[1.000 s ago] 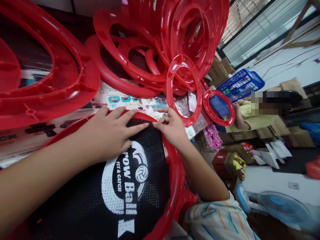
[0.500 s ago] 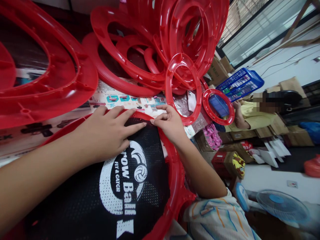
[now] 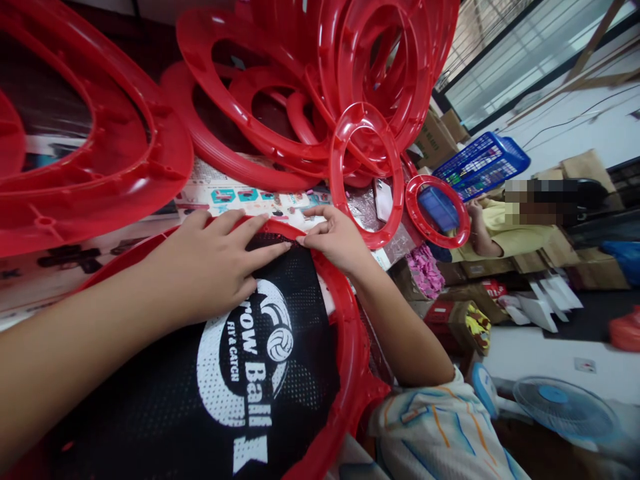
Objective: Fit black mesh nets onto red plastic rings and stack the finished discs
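A black mesh net [image 3: 310, 360] with white "Ball" and "FLY & CATCH" lettering lies within a large red plastic ring [image 3: 349, 340]. My left hand [image 3: 215, 263] rests over the ring's far rim, palm down, with its fingers spread and the index fingertip on the net's corner. Close beside that fingertip, my right hand [image 3: 337, 240] pinches the net's edge at the rim between thumb and index finger. Whether anything small is also in that pinch is hidden.
Red rings [image 3: 240, 93] are heaped behind my hands; another large ring [image 3: 165, 153] stands at the left. Two small rings, one a red oval ring [image 3: 337, 180], lean at the heap's right. A person in a yellow shirt [image 3: 520, 239] is near a blue basket [image 3: 480, 163]. A fan [image 3: 555, 400] stands lower right.
The view has shifted very slightly. Both hands stay at the same place on the rim, with the left fingers spread and the right fingers pinched as before.
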Available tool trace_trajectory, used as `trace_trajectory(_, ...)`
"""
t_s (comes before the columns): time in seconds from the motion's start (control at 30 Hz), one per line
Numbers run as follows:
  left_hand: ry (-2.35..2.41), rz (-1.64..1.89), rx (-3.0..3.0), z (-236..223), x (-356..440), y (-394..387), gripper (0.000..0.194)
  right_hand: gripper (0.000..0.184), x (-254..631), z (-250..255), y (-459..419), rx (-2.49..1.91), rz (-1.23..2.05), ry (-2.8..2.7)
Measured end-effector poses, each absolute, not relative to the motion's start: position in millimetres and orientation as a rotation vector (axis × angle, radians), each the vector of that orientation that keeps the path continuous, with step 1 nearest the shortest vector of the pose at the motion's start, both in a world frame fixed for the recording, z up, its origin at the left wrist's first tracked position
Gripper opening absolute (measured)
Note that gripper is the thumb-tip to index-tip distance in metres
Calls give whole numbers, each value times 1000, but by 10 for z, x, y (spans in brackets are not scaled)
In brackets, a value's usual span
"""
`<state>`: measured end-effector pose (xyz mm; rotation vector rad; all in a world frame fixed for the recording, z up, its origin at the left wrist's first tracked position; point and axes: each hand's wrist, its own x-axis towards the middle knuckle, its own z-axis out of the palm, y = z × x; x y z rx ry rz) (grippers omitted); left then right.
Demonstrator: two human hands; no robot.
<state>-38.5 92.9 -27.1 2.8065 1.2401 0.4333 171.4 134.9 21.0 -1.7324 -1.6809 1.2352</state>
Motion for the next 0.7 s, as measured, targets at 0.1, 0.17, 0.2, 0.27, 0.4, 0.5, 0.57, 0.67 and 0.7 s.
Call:
trace_trajectory(0.1,1247,435,2783,-272,-386,926,55,38,1734,216,1325,-1717,1215,-1741)
trace_trajectory(0.17,1240,451,2746,-278,-385,928,54,38,1752,199,1307,-1700,1185,-1774)
trace_trajectory(0.2,1236,461,2734,-284,-385,929,54,37,1760,190,1298,-1696,1164,-1786)
trace_trajectory(0.27,1235,466,2736,-297,-387,932,54,34,1772,198,1267,-1702,1075,-1807)
trace_trajectory(0.4,1265,424,2780,-272,-390,928,54,8,1770,394,1077,-1794,765,-1928)
trace_trajectory(0.5,1289,315,2842,-198,-386,915,53,32,1725,602,854,-1952,716,-2215)
trace_trajectory(0.57,1294,255,2877,-161,-385,908,52,39,1669,657,743,-2058,705,-2425)
trace_trajectory(0.67,1273,247,2899,-175,-391,906,51,34,1560,566,694,-2142,577,-2607)
trace_trajectory(0.7,1259,264,2899,-193,-394,906,51,29,1520,509,697,-2155,512,-2638)
